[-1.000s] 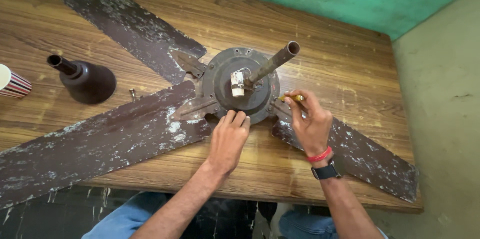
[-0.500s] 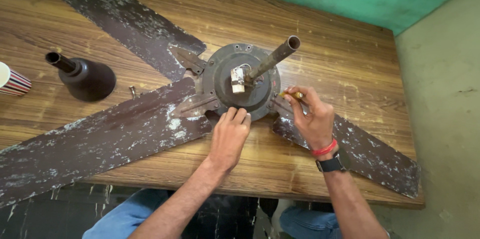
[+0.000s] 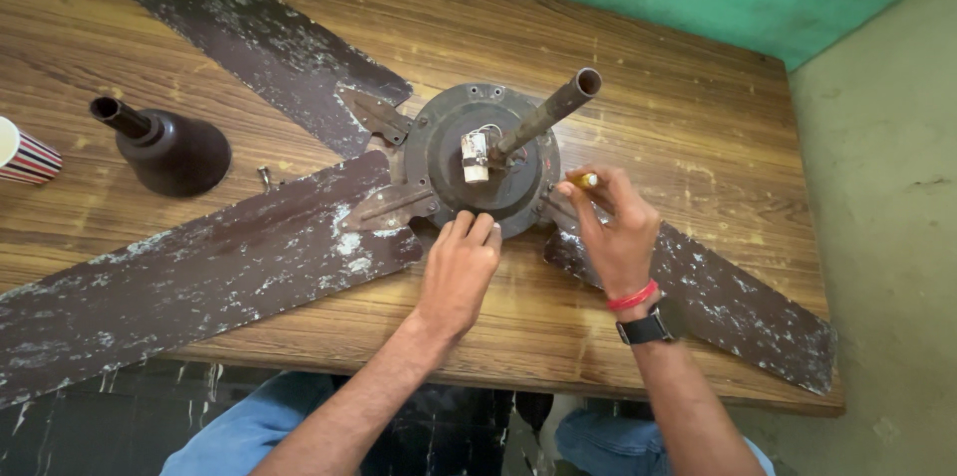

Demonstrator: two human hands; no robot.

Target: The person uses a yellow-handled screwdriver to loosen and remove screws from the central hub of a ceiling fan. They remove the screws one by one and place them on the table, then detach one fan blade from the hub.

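Two hands work at the hub of an old ceiling fan lying on a wooden table (image 3: 698, 127). Left hand (image 3: 459, 272) rests flat-fingered against the near rim of the round motor housing (image 3: 454, 152), fingertips pressing it, closed on nothing. Right hand (image 3: 618, 232) is pinched round a small yellow-handled tool (image 3: 584, 179), most likely a screwdriver; its tip sits at the housing's right edge, where the right blade (image 3: 718, 302) joins, though the tip itself is hidden by the fingers. Compared with the pictures of half a second and a second ago, little has shifted: the left hand keeps the same bracing spot, the right hand has the same grip at the same joint, only a slight change of wrist angle. Judged from that, the work at this blade fastening is ongoing, with the blade still attached. The downrod (image 3: 543, 115) stands tilted up out of the hub, with a small white capacitor (image 3: 476, 157) beside its base. Two more blades spread left, one long one (image 3: 199, 267) toward the near edge, another (image 3: 249, 32) toward the far corner. A dark canopy cup (image 3: 169, 149) stands well apart at left, a loose screw (image 3: 265, 176) just beside it, a striped paper cup (image 3: 22, 152) at the frame edge.
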